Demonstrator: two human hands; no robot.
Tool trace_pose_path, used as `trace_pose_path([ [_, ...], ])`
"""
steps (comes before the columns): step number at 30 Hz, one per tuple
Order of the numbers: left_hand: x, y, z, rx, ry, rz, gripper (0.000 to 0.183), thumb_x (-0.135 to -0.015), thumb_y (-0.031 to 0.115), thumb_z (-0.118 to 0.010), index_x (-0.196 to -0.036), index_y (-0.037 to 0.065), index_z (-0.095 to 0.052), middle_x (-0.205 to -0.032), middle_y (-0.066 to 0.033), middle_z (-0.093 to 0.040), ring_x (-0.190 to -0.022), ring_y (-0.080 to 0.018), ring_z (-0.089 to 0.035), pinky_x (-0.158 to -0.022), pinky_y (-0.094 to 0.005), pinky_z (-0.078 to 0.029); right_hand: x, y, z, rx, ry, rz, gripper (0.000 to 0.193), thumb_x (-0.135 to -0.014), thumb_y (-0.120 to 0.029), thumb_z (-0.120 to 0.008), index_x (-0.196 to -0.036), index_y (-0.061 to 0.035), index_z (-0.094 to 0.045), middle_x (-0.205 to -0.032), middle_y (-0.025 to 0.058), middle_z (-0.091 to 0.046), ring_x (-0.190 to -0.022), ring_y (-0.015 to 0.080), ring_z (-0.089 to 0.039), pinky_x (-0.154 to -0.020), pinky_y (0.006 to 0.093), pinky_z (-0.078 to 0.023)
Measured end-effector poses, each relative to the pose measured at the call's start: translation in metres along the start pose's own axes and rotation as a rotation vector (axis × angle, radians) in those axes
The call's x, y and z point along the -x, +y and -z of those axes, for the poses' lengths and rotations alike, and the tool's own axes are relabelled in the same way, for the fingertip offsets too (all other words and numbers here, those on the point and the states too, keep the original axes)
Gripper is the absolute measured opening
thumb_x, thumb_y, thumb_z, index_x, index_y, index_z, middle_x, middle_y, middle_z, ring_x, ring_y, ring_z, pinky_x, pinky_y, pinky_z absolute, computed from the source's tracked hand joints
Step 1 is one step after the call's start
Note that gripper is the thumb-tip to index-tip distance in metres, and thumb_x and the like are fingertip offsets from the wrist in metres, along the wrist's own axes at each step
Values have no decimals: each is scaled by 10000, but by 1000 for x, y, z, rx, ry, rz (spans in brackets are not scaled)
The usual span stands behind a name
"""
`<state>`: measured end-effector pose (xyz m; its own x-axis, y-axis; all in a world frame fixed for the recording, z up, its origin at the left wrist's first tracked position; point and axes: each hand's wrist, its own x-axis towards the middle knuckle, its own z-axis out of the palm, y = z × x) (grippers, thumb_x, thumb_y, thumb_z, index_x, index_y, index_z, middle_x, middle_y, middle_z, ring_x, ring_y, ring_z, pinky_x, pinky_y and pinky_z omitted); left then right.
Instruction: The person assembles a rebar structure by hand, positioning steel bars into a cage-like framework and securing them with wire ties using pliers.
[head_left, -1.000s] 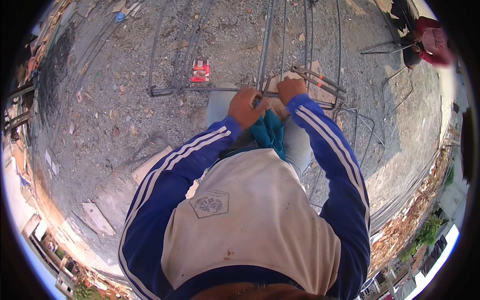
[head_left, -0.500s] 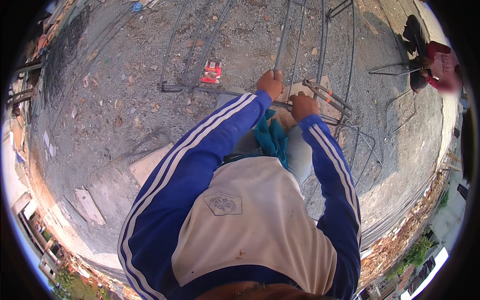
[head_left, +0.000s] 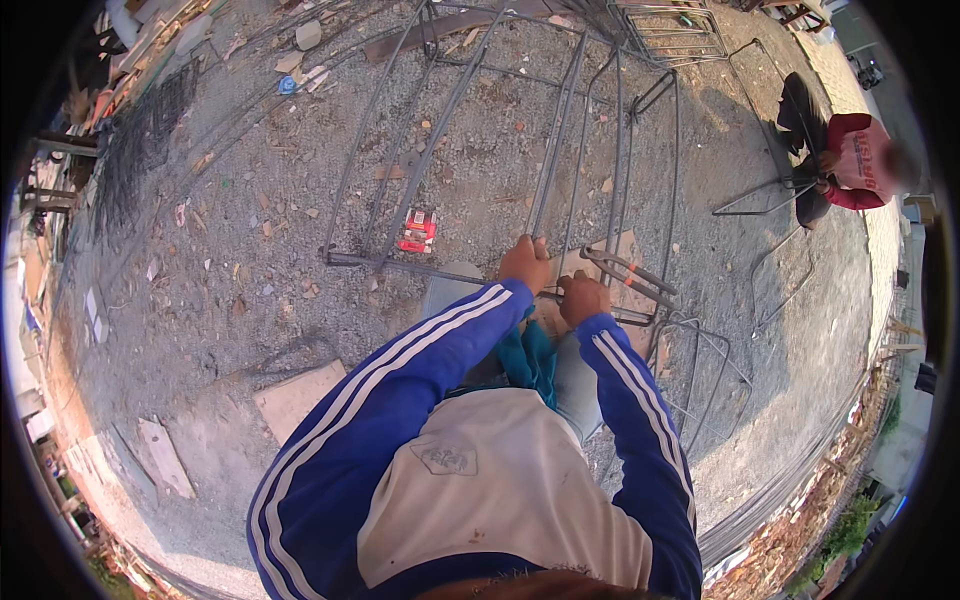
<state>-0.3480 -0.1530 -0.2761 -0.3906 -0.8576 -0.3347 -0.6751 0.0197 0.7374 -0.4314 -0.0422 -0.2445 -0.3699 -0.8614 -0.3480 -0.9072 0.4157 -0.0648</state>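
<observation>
Gritty grey ground (head_left: pixel 250 320), scattered with chips and scraps, spreads all around us, part sunlit and part in shadow. On it we see an open steel frame (head_left: pixel 554 145), its long rods running out toward 12 o'clock and its crossbar (head_left: pixel 410 267) lying across the near end. Our left hand (head_left: pixel 526 265) is closed, its fingers wrapped over the near end of the rods. Our right hand (head_left: pixel 585 299) sits just beside it, at the left one's 4 o'clock; its fingers curl at the crossbar, but we cannot tell whether they pinch anything. At the right hand's 2 o'clock, near it, rest pincers (head_left: pixel 640 277) with orange marks on dark handles, and at its 4 o'clock stand bent, looped rods (head_left: pixel 722 352). A red packet (head_left: pixel 417 230) lies on the ground at our left hand's 10 o'clock, and a teal cloth (head_left: pixel 527 365) hangs at its 6 o'clock. Well apart, at 2 o'clock of the view, a co-worker (head_left: pixel 855 160) in red holds a thin bent bar (head_left: pixel 750 212).
</observation>
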Motion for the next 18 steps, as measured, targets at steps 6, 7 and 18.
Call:
trace_pose_path([
  [6, -1, -2, -2, -9, -4, 19, 366, -935, 360, -470, -930, 5, -558, -827, -277, -625, -816, -474, -595, -720, -555, -448, 2, 2, -7, -7, 58, -26, 262, -716, -90, -612, -956, -157, -691, -904, 120, -625, -839, 306, -653, -731, 401, -511],
  [7, -1, -2, -2, -22, -10, 36, 363, -934, 356, -471, -931, 4, -557, -826, -276, -626, -815, -473, -595, -720, -554, -447, 2, 2, -7, -10, 58, -19, 266, -720, -91, -606, -962, -162, -692, -905, 119, -625, -839, 303, -654, -733, 400, -510],
  [18, -6, -9, -6, 0, -10, -5, 365, -935, 351, -457, -962, -3, -542, -863, -290, -624, -848, -483, -589, -752, -556, -450, 6, 1, -6, -35, 89, -20, 270, -736, -88, -578, -967, -164, -696, -897, 120, -628, -833, 295, -655, -729, 403, -511],
])
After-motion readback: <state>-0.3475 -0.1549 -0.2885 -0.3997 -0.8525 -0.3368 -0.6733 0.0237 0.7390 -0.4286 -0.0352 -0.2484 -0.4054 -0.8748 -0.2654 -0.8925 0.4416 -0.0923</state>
